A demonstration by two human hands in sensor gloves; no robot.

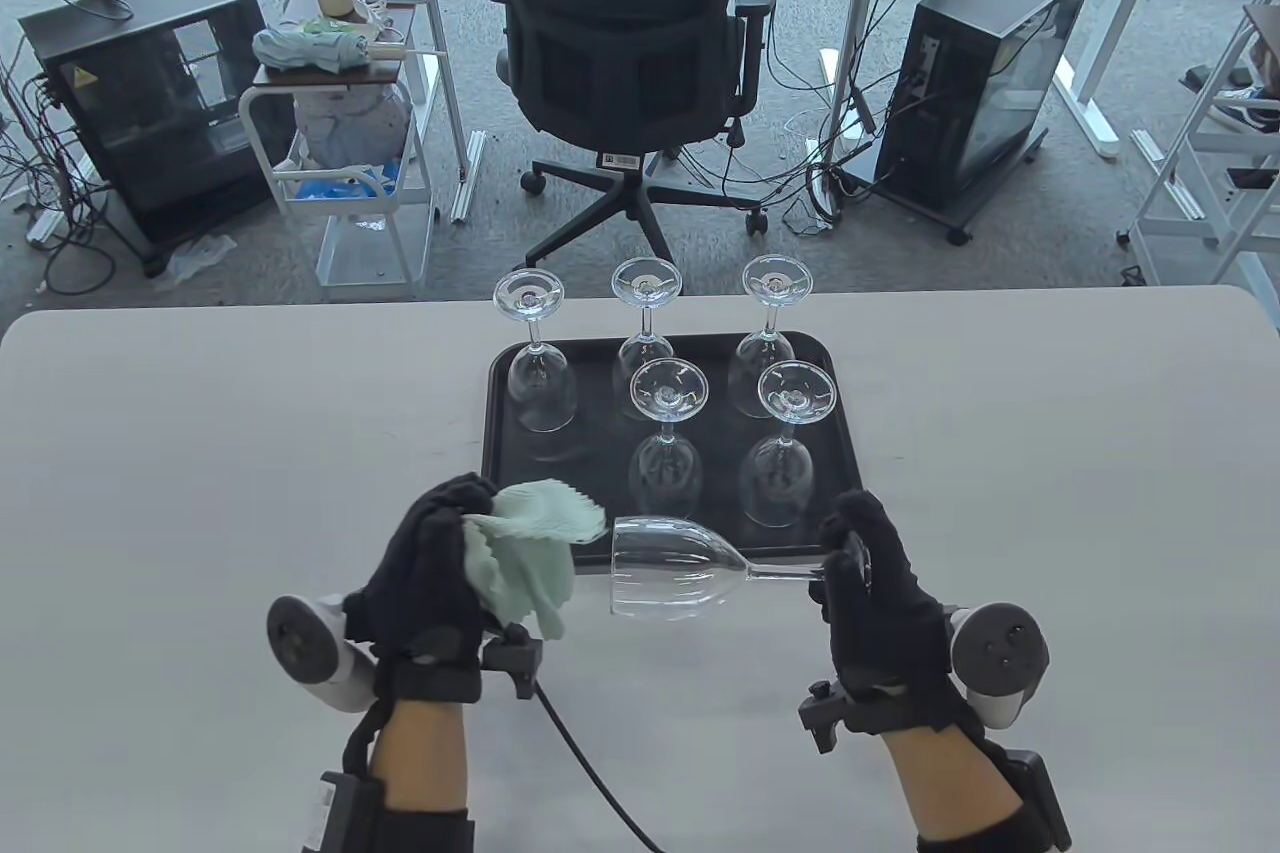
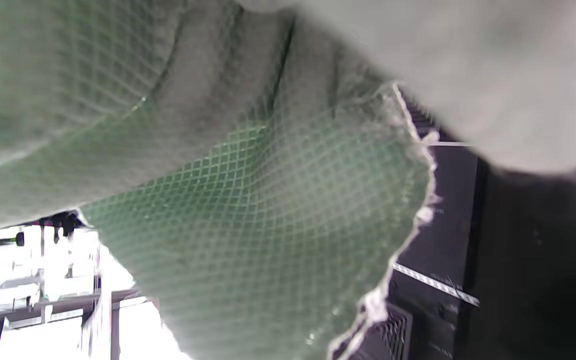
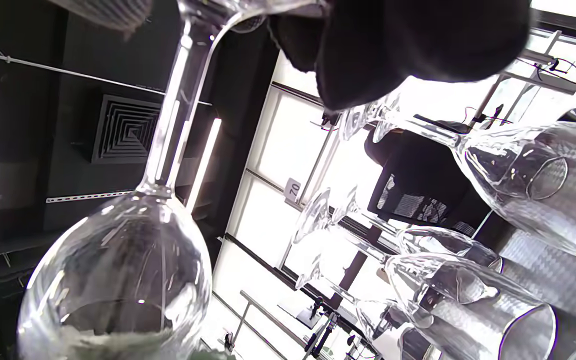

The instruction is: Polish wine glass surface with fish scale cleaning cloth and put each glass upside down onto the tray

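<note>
Five wine glasses already stand upside down on the black tray (image 1: pixel 500 453) — three in the back row, two in front — so by my reading the sixth glass (image 1: pixel 665 578) is the last to polish. It lies sideways in the air just in front of the tray, above the desk (image 1: pixel 200 453). The right hand (image 1: pixel 875 593) has its fingers curled round the stem at the foot. The left hand (image 1: pixel 430 558) has its fingers clamped on the pale green fish scale cloth (image 1: pixel 525 553), whose edge touches the rim of the bowl.

To do this step well, I judge, keep the stem steady, wrap the cloth round the bowl and turn the glass slowly, with light pressure — the glass looks thin. The front left spot of the tray lies free for it.

Beyond the pale grey desk, the room holds an office chair (image 1: pixel 625 43), computer towers, a small cart and cables across the carpet.
</note>
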